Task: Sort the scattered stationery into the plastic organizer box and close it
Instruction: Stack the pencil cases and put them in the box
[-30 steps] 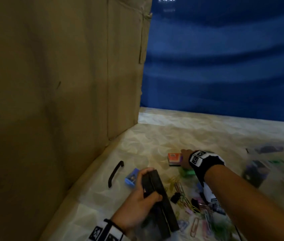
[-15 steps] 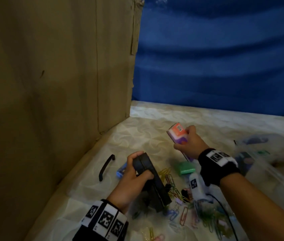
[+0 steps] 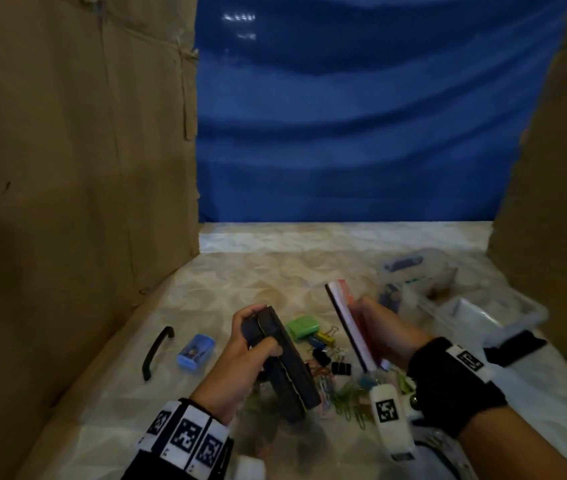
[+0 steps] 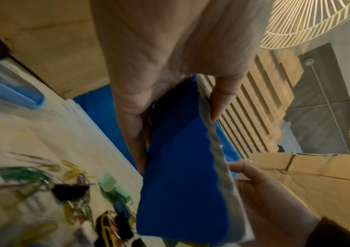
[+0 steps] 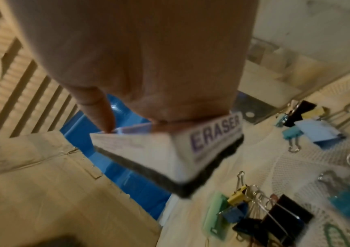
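My left hand (image 3: 258, 332) grips a dark blue board eraser (image 3: 285, 365) with a grey edge (image 4: 182, 167), tilted above the table. My right hand (image 3: 379, 327) holds a second eraser (image 3: 348, 327) on its edge, red and white on top with black felt; its side reads ERASER (image 5: 214, 133). The two erasers are apart, side by side. The clear plastic organizer box (image 3: 504, 317) stands open at the right, behind my right hand. Several paper clips and binder clips (image 3: 334, 365) lie scattered under and between my hands.
A green box (image 3: 304, 326), a small blue box (image 3: 194, 350) and a black curved handle (image 3: 157, 355) lie on the pale table left of the clips. Cardboard walls (image 3: 67, 202) stand on both sides, and a blue sheet (image 3: 361, 116) hangs at the back.
My right hand picked the red and white eraser up off the table and drew it back above the clips. My left hand kept hold of the dark eraser. The view swung right.
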A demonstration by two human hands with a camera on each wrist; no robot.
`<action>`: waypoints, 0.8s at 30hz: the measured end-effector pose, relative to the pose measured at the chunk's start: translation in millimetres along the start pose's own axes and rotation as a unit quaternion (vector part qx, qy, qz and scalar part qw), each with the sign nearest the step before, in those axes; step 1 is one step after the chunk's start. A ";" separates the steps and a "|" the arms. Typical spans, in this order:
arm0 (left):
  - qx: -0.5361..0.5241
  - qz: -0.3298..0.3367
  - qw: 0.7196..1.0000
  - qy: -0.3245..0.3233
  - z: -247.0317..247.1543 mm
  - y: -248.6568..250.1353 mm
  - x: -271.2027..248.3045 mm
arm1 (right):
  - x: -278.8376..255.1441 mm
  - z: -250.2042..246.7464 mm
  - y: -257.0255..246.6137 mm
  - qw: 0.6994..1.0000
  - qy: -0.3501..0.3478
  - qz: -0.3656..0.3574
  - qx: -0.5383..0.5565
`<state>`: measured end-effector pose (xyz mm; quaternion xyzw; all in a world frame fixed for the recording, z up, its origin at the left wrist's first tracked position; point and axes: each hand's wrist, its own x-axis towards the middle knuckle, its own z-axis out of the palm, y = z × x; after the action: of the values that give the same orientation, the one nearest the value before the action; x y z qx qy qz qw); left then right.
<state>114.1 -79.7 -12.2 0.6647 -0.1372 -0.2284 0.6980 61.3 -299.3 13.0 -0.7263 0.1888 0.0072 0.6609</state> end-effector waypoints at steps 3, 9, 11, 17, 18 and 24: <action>0.002 -0.003 1.000 -0.017 15.7 2.7 3.4 | -2.6 6.6 7.3 0.972 0.086 -0.110 -0.191; 0.003 -0.004 1.000 -0.031 49.8 4.1 6.0 | -29.8 39.1 23.6 0.899 0.162 -0.269 -0.306; 0.001 -0.002 0.999 -0.034 54.0 4.7 6.2 | -35.5 43.5 29.2 0.914 0.116 -0.254 -0.295; -0.025 0.015 0.998 -0.055 53.5 9.4 1.7 | -27.7 26.2 47.3 0.944 0.010 -0.187 -0.272; -0.028 0.019 0.997 -0.070 54.5 9.8 0.0 | -25.6 23.6 48.6 0.953 -0.006 -0.188 -0.238; 0.077 0.079 0.991 -0.078 61.2 13.5 0.0 | -23.9 16.1 41.2 0.946 -0.002 -0.209 -0.247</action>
<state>85.7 -132.5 6.0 0.6835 -0.2606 -0.2126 0.6478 31.3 -279.7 -22.2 -0.8899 0.0231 -0.0831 0.4478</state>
